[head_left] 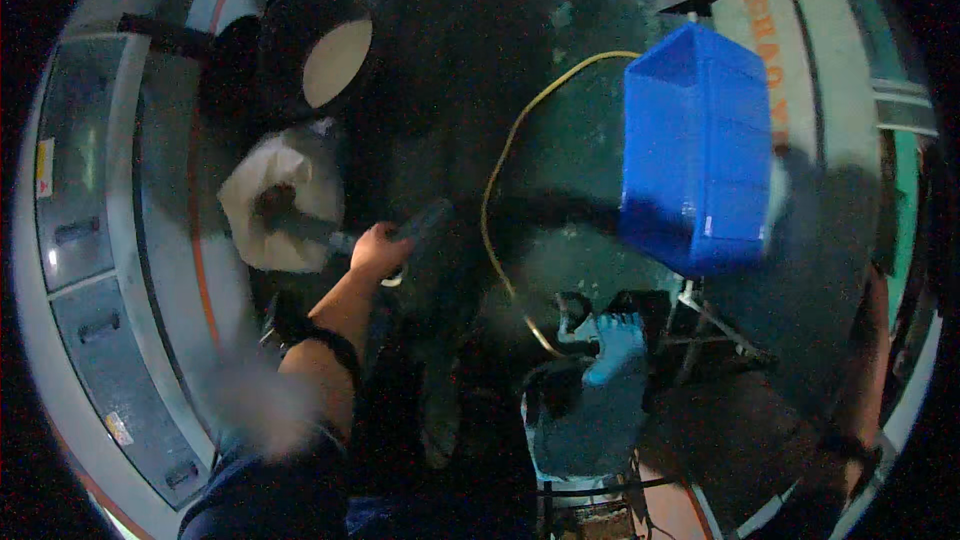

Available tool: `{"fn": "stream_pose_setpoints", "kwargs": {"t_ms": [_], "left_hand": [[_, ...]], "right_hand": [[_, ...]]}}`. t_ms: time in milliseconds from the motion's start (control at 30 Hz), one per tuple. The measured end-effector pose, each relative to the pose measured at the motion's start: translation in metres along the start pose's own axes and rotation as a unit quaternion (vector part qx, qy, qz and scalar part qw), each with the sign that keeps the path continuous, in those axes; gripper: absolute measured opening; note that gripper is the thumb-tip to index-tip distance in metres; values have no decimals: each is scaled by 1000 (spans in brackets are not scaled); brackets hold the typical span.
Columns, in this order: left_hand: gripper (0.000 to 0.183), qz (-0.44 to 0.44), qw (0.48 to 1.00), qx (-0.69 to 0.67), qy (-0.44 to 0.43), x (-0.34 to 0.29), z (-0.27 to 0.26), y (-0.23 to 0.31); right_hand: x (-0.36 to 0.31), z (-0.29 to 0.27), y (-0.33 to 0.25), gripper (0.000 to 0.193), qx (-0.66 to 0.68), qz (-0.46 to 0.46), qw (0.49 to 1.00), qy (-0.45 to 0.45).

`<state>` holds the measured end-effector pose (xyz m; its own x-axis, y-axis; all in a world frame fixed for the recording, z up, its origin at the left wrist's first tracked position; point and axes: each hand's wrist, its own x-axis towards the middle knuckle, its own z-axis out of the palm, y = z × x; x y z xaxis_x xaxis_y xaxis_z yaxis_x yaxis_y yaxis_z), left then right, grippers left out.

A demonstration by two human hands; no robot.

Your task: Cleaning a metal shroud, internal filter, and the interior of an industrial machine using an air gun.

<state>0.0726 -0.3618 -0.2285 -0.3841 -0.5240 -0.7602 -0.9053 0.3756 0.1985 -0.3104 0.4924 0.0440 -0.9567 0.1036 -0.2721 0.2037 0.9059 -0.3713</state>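
My left hand (378, 250) is closed around a dark tool handle (428, 220). The tool's far end sits in a crumpled white cloth (285, 175) on the left. My left forearm wears a dark wrist band. A blue plastic bin (695, 150) hangs tilted in the air at the upper right. My right forearm comes up along the right edge, and my right hand (800, 210), badly blurred, is at the bin's right side and seems to grip it. The fingers cannot be made out.
A yellow cable (500, 170) curves down the dark middle. A blue glove (615, 345) lies on dark gear at the lower centre, beside a metal frame (715, 325). Grey curved panels (90, 240) line the left. A round pale opening (337, 62) shows at the top.
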Motion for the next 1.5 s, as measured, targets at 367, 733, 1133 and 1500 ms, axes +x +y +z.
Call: {"fn": "stream_pose_setpoints", "kwargs": {"t_ms": [367, 733, 1133, 1500], "left_hand": [[51, 139, 970, 146, 136, 50, 32, 40], [57, 272, 952, -101, 100, 42, 24, -34], [62, 269, 871, 389, 134, 119, -9, -192], [53, 352, 797, 474, 127, 94, -42, -175]], "right_hand": [[-32, -1, 12, 58, -235, 49, 968, 76], [-11, 109, -55, 55, -234, 6, 970, 63], [10, 313, -124, 52, -251, -46, 965, 57], [13, 187, -41, 50, -254, -54, 961, 99]]}}
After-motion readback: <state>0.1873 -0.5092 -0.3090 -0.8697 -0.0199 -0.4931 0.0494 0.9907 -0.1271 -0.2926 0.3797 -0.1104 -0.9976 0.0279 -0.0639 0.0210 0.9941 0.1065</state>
